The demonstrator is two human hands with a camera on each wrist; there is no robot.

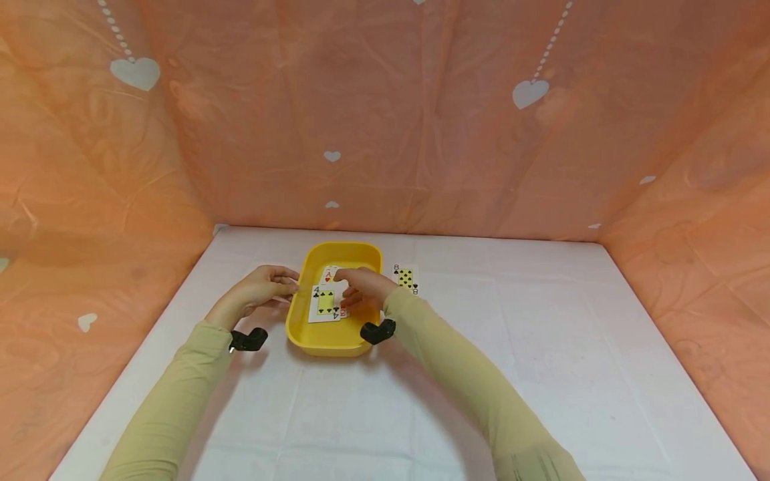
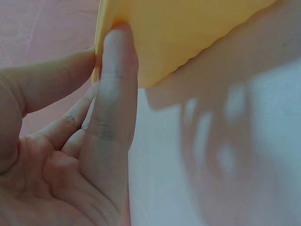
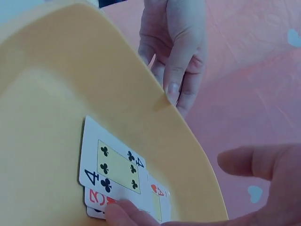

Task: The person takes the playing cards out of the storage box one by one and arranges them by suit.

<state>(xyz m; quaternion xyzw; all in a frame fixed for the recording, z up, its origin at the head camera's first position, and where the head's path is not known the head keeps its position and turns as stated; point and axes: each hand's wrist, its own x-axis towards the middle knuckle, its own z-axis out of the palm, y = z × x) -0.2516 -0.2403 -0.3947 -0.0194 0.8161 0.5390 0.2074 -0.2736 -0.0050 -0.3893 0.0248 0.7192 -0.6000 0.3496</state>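
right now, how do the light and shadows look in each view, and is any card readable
Head view: soft shadows beside the left sleeve and right sleeve on the white table; left wrist view: dim, with blurry finger-shaped shadows near the yellow tray; right wrist view: four of clubs readable, the tray paler than in the head view.

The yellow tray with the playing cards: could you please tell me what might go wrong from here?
First, the right hand is over overlapping cards, so a touch could spread them. Second, the left hand holds the yellow tray at one side of its rim; a pull there might tilt or shift it. Third, the card marked 8 lies outside the tray, close to the right sleeve, which may brush it.
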